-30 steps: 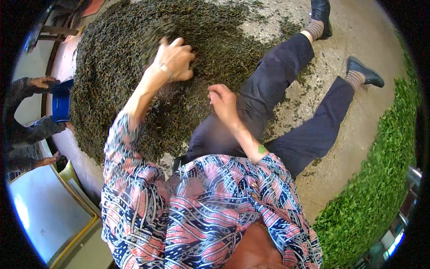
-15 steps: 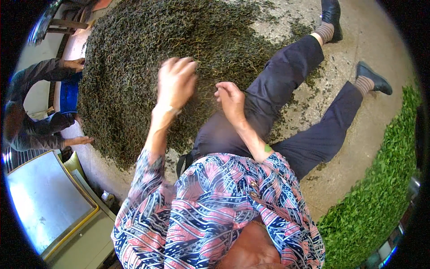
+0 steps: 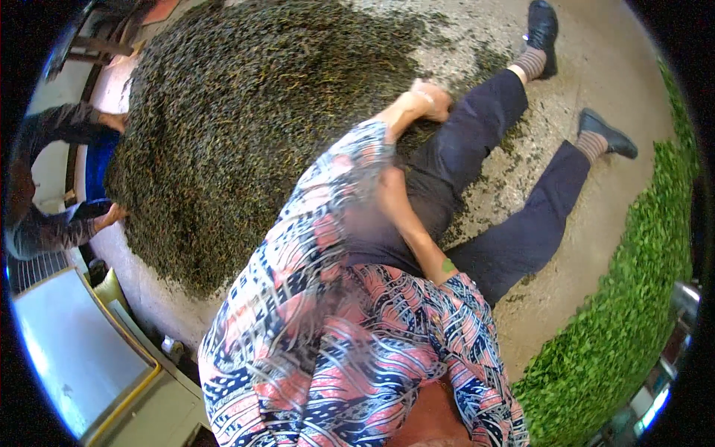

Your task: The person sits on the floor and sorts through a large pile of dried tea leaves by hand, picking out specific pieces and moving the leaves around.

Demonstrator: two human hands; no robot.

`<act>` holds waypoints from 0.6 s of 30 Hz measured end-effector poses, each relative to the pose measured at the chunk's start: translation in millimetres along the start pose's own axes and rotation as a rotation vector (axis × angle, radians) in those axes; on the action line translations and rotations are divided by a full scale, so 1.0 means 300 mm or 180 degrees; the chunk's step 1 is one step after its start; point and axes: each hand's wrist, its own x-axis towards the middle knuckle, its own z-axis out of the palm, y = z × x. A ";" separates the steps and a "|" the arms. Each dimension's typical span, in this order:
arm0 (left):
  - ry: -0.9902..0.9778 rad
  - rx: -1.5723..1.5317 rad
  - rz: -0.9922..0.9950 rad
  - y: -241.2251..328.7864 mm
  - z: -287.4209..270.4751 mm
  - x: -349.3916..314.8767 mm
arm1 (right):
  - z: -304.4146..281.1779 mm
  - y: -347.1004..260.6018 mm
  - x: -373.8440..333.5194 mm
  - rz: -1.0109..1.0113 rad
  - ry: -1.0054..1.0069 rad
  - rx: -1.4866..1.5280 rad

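Left hand [image 3: 426, 102] at frame top centre, clenched on dark withered leaves [image 3: 246, 119]; right hand hidden, cannot tell. Leaves look light, loose: scoop by handfuls.

I see dark olive-brown leaf heap [image 3: 246, 127], bright green leaves [image 3: 633, 298] right of heap, navy trousers [image 3: 491, 194], pink-blue patterned shirt [image 3: 350, 350], striped socks [image 3: 530, 63], black shoes [image 3: 542, 26]

1 head-worn fisheye view looks steeply down, close over the person's torso, legs and floor [image 3: 611, 67].
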 end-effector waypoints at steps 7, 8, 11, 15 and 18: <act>-0.0267 0.1292 0.0339 0.068 -0.019 -0.356 | 0.017 -0.011 0.003 0.0199 -0.0191 0.0063; -0.0289 0.1407 0.0367 0.069 -0.041 -0.431 | 0.024 -0.002 0.000 0.0214 -0.0187 0.0088; 0.0079 0.1071 -0.0140 -0.002 -0.032 -0.586 | 0.046 0.030 0.003 -0.1573 -0.0471 -0.0898; 0.1366 0.0587 -0.0676 -0.110 -0.016 -0.814 | 0.049 -0.004 0.020 -0.1135 -0.0396 -0.0552; 0.1823 0.0607 -0.1088 -0.161 0.009 -0.937 | 0.036 0.009 0.024 -0.0784 -0.0352 -0.0281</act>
